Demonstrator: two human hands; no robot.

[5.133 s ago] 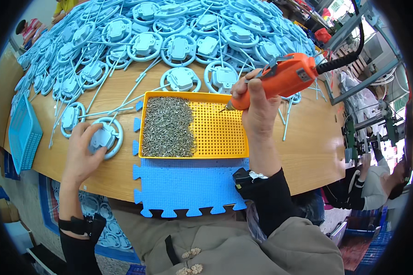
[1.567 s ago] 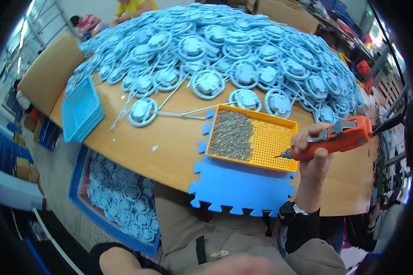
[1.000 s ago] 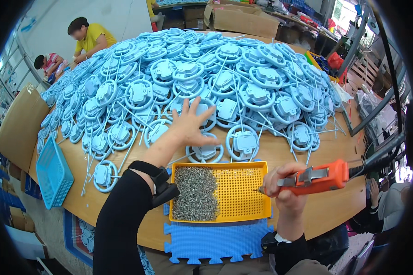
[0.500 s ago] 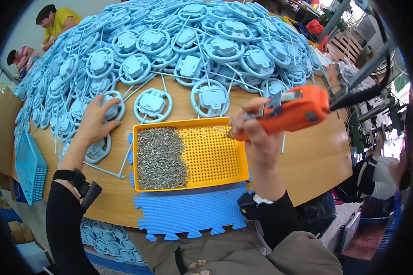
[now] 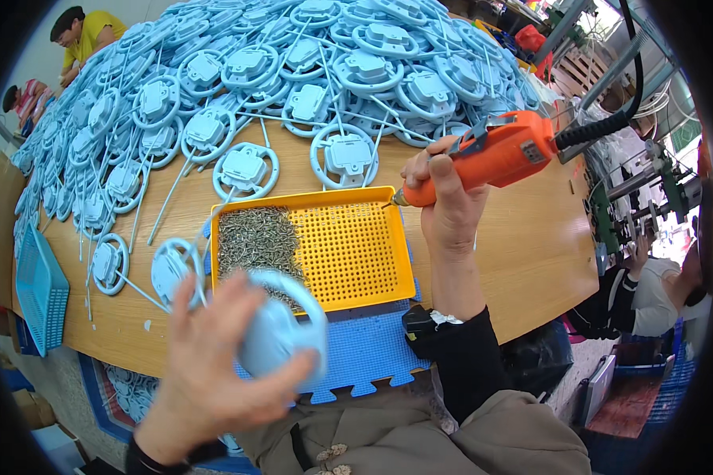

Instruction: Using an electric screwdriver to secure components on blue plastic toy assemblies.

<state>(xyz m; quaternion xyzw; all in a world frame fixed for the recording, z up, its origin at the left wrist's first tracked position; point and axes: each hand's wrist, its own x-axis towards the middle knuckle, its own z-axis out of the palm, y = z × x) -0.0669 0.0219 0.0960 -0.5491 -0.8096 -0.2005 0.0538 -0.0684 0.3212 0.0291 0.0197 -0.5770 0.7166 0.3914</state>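
My left hand (image 5: 214,380), blurred by motion, grips a light blue round plastic part (image 5: 281,336) with a ring-shaped rim, over the near left of the tray. In my right hand (image 5: 454,198) is an orange electric screwdriver (image 5: 503,150), its tip pointing left above the tray's far right corner. The yellow perforated tray (image 5: 352,253) holds a heap of small metal screws (image 5: 253,241) in its left half. Under the tray's near side lies a blue foam mat (image 5: 364,344), partly hidden by the tray and the held part.
A large pile of similar light blue parts (image 5: 238,67) with thin rods covers the far side of the wooden table (image 5: 523,245). A blue basket (image 5: 43,289) stands at the left edge. The screwdriver's black cable (image 5: 602,131) runs up right. Other people sit far left and at right.
My left hand has taken a blue part from the table's left and brought it toward me, near the mat. My right hand still holds the screwdriver near the tray's far right corner.
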